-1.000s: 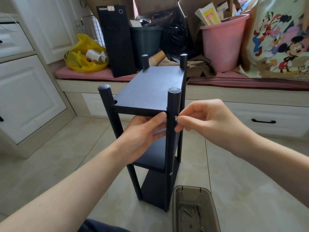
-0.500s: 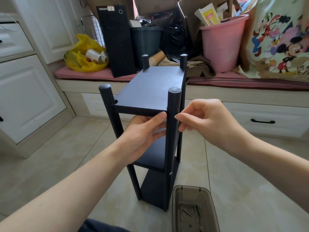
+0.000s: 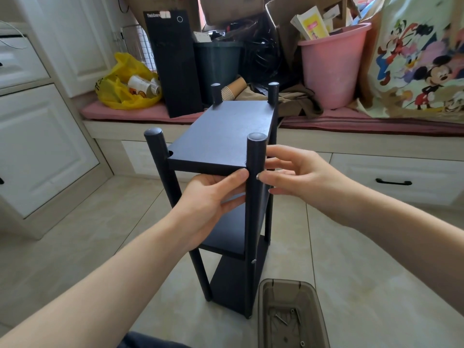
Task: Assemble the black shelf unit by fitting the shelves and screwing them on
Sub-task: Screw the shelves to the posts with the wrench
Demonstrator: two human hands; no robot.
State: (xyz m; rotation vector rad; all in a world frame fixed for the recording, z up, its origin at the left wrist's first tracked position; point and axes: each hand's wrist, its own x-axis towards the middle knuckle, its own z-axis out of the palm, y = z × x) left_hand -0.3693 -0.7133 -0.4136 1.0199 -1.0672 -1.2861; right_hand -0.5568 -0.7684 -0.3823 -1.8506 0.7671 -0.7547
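While you work the top front corner, the black shelf unit [image 3: 236, 237] stands upright on the tiled floor [image 3: 75, 234] straight ahead of you, three shelves in, four posts up. Your left hand [image 3: 208, 204] is under the top shelf [image 3: 226, 134], fingers fairly straight and holding nothing, thumb tip up against the shelf's front edge right beside the near right post [image 3: 255, 156]. Probably it's propping the board level so the hole lines up with the post.

Your right hand [image 3: 298, 174] comes in from the other side. It is loose and half spread, thumb tip touching the post at shelf height and index finger reaching round behind it. There's a small grey glint at the thumb tip; can't tell if it's a screw head or the nail, so can't say a screw is held. Both thumbs meet at the post, one on each side.

A fitted screw [image 3: 253, 261] shows lower on the same post at the middle shelf. The near left post [image 3: 160, 159] leans out a bit and the shelf notch by it is open, so that corner looks undone.

The brown tray [image 3: 266, 310] sits on the floor just right of the unit's base, under your right arm, with loose screws [image 3: 281, 318] in it, likely kept close for easy reach
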